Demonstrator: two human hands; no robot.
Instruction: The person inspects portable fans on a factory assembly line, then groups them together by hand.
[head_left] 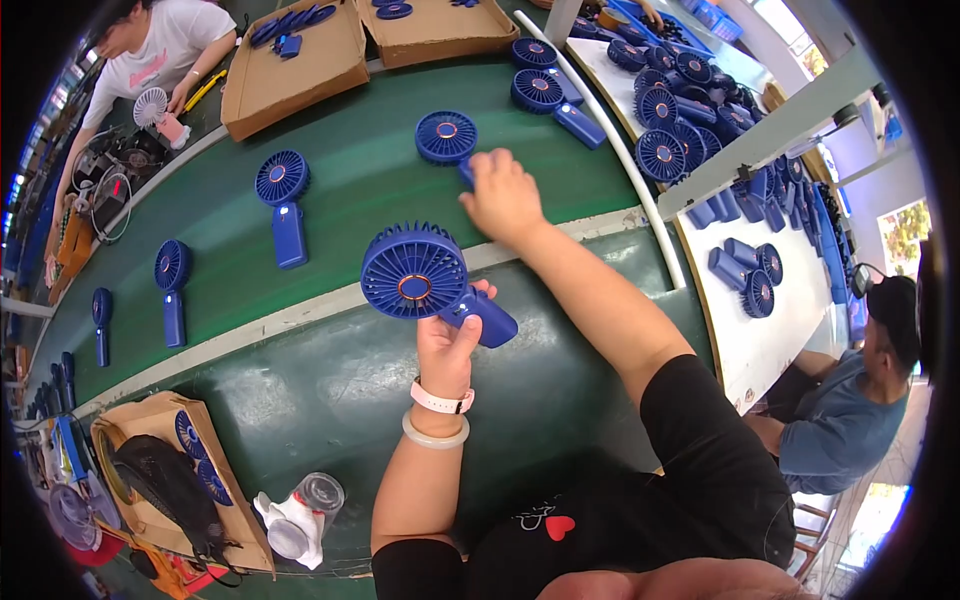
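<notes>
My left hand (pixel 447 352) holds a blue handheld fan (pixel 413 272) by its handle, with the round grille tilted up over the near edge of the green belt. Farther out, my right hand (pixel 506 203) is closed over the handle of a second blue fan (pixel 447 138) on the belt; its fingers hide most of that handle. To the left on the belt lie a third fan (pixel 287 215) and a fourth, smaller-looking fan (pixel 173 285). More blue fans (pixel 538 92) rest at the belt's far right.
Cardboard trays (pixel 297 75) with fan parts stand beyond the belt. A white table (pixel 745 330) at right carries piled fans. Near left are a cardboard box (pixel 245 510) with a black bag and a clear jar (pixel 320 495). One co-worker (pixel 165 60) sits far left, another (pixel 845 420) right.
</notes>
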